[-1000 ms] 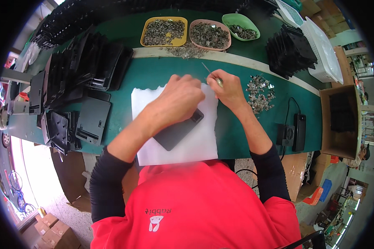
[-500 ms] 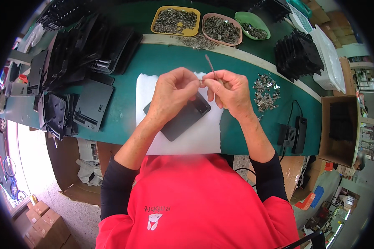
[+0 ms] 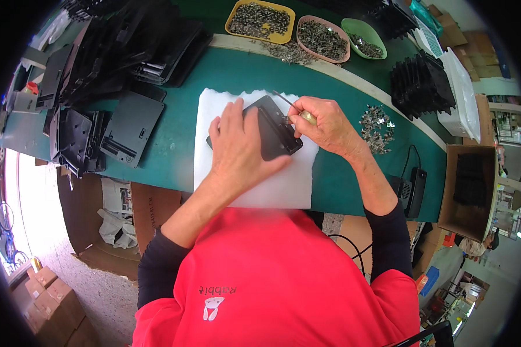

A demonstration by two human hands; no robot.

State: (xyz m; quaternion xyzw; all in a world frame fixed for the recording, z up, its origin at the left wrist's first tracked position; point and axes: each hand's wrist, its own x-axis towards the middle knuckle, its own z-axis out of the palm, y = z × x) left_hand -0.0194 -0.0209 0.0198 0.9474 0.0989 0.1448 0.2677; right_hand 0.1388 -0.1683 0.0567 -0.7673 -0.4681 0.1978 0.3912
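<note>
Left fingers (image 3: 237, 117) now across panel (image 3: 271, 136)

Lettering (image 3: 219, 290) on shirt (image 3: 283, 260), carton flap (image 3: 143, 208)

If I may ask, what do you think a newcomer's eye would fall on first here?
Probably the bright red shirt, filling the lower middle. Just above it, the white sheet stands out on the green table, with the left hand spread over a dark panel and the right hand gripping a thin tool. Near the top, the yellow tray, pink bowl and green bowl hold small shiny pieces.
</note>
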